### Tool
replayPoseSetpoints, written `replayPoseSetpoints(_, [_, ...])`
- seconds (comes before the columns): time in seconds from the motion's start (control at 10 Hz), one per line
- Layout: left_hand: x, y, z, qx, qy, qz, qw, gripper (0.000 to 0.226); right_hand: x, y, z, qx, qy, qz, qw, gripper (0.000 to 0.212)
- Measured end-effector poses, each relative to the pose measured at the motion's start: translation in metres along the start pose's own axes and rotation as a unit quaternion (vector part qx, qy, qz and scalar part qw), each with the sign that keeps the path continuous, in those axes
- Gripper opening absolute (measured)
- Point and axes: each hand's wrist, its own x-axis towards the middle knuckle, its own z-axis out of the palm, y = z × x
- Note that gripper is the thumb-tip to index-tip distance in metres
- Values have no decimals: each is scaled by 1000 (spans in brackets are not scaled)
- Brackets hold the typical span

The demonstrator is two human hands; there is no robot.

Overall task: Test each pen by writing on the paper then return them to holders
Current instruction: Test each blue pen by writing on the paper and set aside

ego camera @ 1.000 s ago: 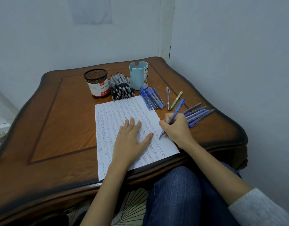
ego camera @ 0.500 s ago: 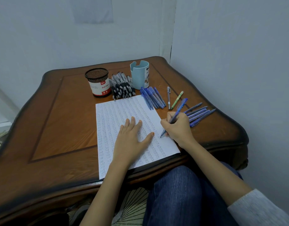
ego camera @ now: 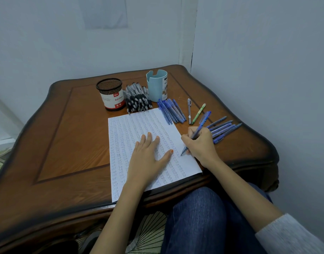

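Barely anything moved vs a second ago: both hands on the same spots, pen tip maybe crept a hair along its line, view shifted slightly. Right hand (ego camera: 199, 145) grips the pen (ego camera: 203, 121), blue, in a writing pinch, thumb and fingers curled round the lower barrel. Tip is down on the paper (ego camera: 131, 125) just below-left of the grip, close to the sheet's right edge; the back end angles up and away past the knuckles. Left hand (ego camera: 148, 158) lies flat on the paper left of the grip, fingers straight and spread, holding nothing; its thumb tip is near the pen tip but apart from it. Paper lies on the table (ego camera: 69, 143), covered in columns of small blue writing, its near edge along the table's front edge. Right of the grip, just past the knuckles: blue fan (ego camera: 223, 128) of pens lying flat on the table. Beyond the grip: green pen (ego camera: 198, 113) and grey pen (ego camera: 189, 110), side by side, not touching. Beyond-left of those: blue bunch (ego camera: 172, 111) of pens at the paper's far right corner. Farther beyond-left: blue cup (ego camera: 156, 87), upright; black pens (ego camera: 138, 101) piled flat between it and the mesh cup (ego camera: 111, 96), also upright, with a red-and-white label.
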Motion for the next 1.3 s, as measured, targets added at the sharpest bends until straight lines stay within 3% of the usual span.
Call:
replayPoseSetpoints(0.2, [0, 1, 0, -5, 1, 0, 1000, 70, -2, 0, 1, -14, 12, -14, 1000, 38])
replayPoseSetpoints(0.4, [0, 0, 0, -9, 3, -1, 1000, 70, -2, -7, -3, 133, 8, 91, 987, 37])
replayPoseSetpoints(0.5, [-1, 1, -1, -11, 2, -1, 1000, 70, -4, -10, -3, 139, -15, 78, 987, 32])
replayPoseSetpoints(0.8, [-3, 2, -3, -15, 0, -4, 1000, 71, -7, -11, -5, 112, -54, 33, 992, 26])
replayPoseSetpoints(1.2, [4, 0, -9, -23, -8, -10, 1000, 67, 3, -14, -8, 87, -125, 90, 984, 26])
replayPoseSetpoints(1.3, [16, -2, -13, 21, -14, -2, 1000, 59, 16, -18, -13, 54, -132, 94, 985, 42])
